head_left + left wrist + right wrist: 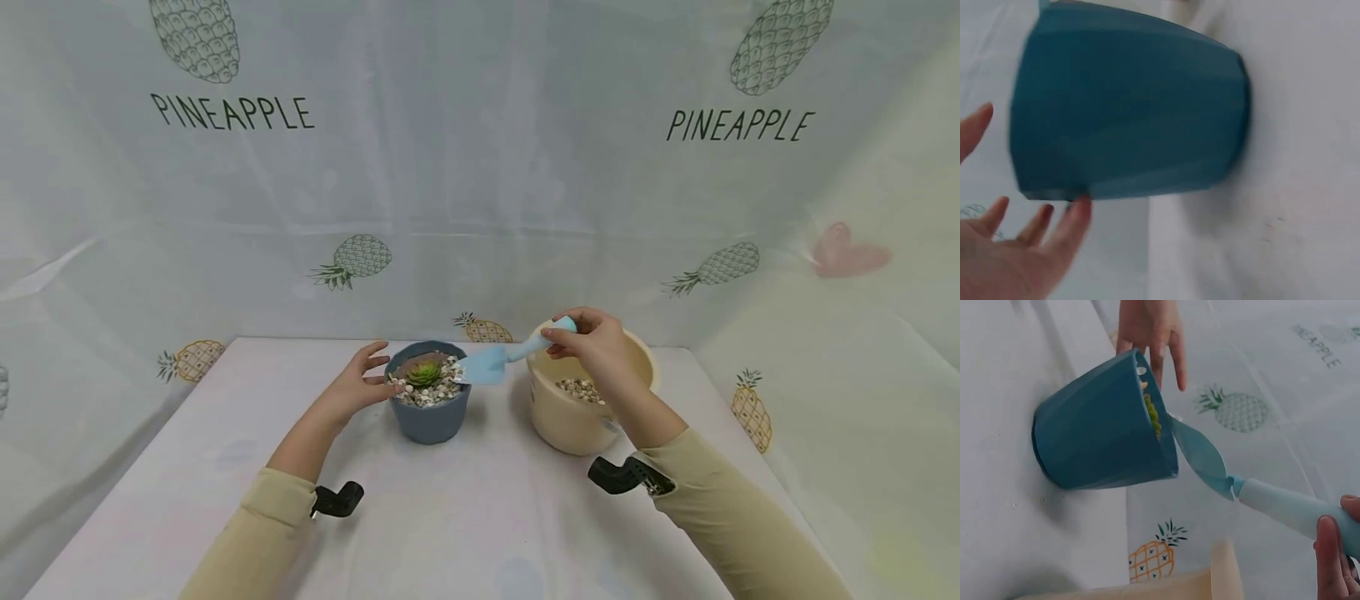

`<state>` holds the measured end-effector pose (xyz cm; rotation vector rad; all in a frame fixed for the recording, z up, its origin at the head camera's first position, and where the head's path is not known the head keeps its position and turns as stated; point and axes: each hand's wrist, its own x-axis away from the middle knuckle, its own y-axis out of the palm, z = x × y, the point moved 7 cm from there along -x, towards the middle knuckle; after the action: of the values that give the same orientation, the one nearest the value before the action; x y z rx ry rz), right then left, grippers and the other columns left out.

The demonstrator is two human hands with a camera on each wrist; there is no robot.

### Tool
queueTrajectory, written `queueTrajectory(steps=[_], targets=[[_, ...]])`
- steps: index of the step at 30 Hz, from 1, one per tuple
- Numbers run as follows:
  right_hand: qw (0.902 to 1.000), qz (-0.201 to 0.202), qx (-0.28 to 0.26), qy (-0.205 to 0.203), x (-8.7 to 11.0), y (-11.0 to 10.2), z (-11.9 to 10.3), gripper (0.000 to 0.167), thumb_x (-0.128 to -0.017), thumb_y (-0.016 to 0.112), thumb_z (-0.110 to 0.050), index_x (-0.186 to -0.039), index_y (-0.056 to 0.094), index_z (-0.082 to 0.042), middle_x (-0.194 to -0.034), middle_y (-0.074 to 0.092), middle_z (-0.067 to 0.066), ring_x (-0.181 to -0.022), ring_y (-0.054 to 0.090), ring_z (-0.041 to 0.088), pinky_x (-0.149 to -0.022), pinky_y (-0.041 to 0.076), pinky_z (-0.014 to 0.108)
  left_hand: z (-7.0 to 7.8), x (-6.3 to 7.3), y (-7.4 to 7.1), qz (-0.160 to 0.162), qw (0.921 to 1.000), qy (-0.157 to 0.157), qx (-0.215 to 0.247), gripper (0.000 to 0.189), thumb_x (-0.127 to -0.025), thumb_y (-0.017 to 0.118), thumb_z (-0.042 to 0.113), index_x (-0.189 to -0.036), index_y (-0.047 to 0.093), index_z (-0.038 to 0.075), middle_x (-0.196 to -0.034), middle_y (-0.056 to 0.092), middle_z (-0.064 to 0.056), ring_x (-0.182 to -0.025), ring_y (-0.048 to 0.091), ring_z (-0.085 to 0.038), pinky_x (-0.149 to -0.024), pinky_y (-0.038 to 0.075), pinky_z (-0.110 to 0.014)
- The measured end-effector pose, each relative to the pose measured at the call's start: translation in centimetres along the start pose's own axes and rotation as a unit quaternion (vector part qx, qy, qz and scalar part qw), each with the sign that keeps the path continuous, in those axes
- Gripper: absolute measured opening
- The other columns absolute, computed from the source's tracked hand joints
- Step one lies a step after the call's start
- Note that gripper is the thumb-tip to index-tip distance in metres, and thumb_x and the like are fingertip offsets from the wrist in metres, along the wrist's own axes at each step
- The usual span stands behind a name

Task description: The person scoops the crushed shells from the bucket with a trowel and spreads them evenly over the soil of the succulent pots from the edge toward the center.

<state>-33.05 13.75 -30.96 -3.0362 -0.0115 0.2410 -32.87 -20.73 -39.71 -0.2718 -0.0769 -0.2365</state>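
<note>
Your right hand [597, 343] pinches the handle end of the light blue shovel [491, 364] between thumb and fingers. Your left hand [354, 388] is spread beside the blue pot [430, 423], fingertips at its rim; how firmly they touch, I cannot tell. The blade reaches over the opposite rim, to the white pebbles [429, 395] around the green succulent [423, 372]. For doing this well, I would advise you to tilt the blade low and slowly, away from the leaves, while the left hand steadies the pot. On the worktop [450, 525], to the pot's right, stands the beige bucket [558, 427], with small stones [581, 389] inside.
</note>
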Motion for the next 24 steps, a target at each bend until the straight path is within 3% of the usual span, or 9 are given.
queueTrajectory(steps=[3,8,16,24], targets=[[0.9997,-0.004,0.018,-0.013,-0.3,1.0,-0.5,0.03,-0.084,0.077,-0.011,-0.107,0.064,0.004,-0.094,0.064,0.015,-0.073,0.069,0.023,-0.072,0.058,0.038,-1.0,-0.2,0.1,-0.008,0.9999,-0.008,0.012,0.095,-0.087,0.075,0.01,-0.157,0.011,0.013,-0.158,0.011,-0.023,-0.14,0.02,-0.048,-0.106,0.031,-0.058],[0.9982,-0.006,0.052,-0.03,-0.9,2.3,-1.3,0.027,-0.083,0.078,-0.01,-0.104,0.065,0.001,-0.092,0.064,0.017,-0.071,0.069,0.025,-0.069,0.058,0.039,-1.9,-0.6,0.4,-0.015,0.999,-0.016,0.039,0.089,-0.089,0.071,0.005,-0.156,0.012,0.007,-0.16,0.006,-0.021,-0.139,0.024,-0.047,-0.106,0.034,-0.054],[0.9955,-0.015,0.078,-0.05,-1.0,3.9,-2.0,0.026,-0.082,0.079,-0.009,-0.102,0.065,0.001,-0.092,0.064,0.017,-0.075,0.069,0.036,-0.066,0.058,0.039,-1.9,-0.5,0.7,-0.015,0.9982,-0.018,0.055,0.083,-0.091,0.068,0.003,-0.155,0.015,0.004,-0.16,0.001,-0.02,-0.139,0.026,-0.046,-0.104,0.037,-0.051],[0.9944,-0.019,0.085,-0.06,-0.9,4.8,-2.4,0.026,-0.081,0.08,-0.009,-0.101,0.066,-0.001,-0.091,0.063,0.015,-0.071,0.069,0.031,-0.067,0.058,0.04,-1.9,-0.3,0.7,-0.011,0.9982,-0.012,0.058,0.089,-0.091,0.067,0.003,-0.157,0.008,0.009,-0.16,0.001,-0.02,-0.14,0.019,-0.049,-0.106,0.034,-0.054]])
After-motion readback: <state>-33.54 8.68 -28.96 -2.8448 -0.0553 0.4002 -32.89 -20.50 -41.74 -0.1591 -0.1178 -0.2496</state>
